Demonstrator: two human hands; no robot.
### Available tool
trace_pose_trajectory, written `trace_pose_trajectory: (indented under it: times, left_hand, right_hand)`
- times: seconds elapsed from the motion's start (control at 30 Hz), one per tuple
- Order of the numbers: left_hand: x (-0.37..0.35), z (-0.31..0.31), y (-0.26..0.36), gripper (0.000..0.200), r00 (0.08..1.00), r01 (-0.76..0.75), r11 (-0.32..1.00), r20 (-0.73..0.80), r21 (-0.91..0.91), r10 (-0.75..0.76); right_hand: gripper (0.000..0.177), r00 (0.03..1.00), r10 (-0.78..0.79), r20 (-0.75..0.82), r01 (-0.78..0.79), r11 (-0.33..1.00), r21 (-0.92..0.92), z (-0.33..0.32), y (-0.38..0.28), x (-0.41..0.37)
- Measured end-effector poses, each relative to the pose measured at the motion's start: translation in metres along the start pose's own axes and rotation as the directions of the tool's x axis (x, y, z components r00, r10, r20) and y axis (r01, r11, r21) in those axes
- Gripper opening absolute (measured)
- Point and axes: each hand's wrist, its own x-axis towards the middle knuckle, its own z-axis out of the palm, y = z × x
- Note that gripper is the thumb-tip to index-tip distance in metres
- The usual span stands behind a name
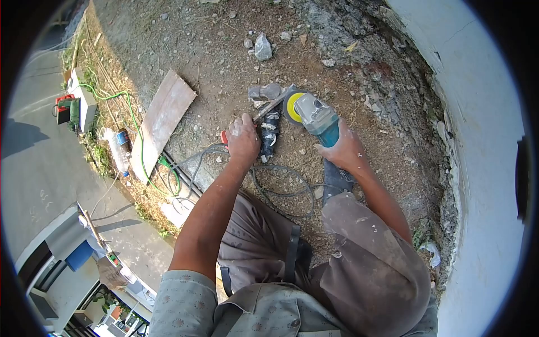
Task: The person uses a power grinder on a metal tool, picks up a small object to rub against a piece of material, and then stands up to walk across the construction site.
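Note:
My right hand (345,149) is wrapped round the teal body of an angle grinder (318,117) with a clear-grey head and a yellow-centred disc (293,108). My left hand (243,140) is closed on a red-handled metal tool (272,106), whose shaft points up and right. The tool's far end is right at the left edge of the disc. Under the shaft lies a dark, worn piece with white patches (270,136). Above it, a greyish translucent object (264,91) lies on the soil.
A grey cable (281,168) loops over the ground before my knees. Left are a wooden board (164,123), a green cord (130,106), a plastic bottle (119,150) and a red-and-green power tool (67,110). A stone (262,47) lies ahead; a white wall (483,140) rises right.

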Motion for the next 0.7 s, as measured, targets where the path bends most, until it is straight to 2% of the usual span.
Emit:
trace_pose_trajectory:
  times: [0.7]
  left_hand:
    - [-0.0008,-0.0012,0.0000,0.017,1.000,0.014,1.000,0.019,0.003,-0.014]
  right_hand:
    - [0.086,1.000,-0.022,0.002,0.022,0.998,0.064,0.0090,0.0056,0.0028]
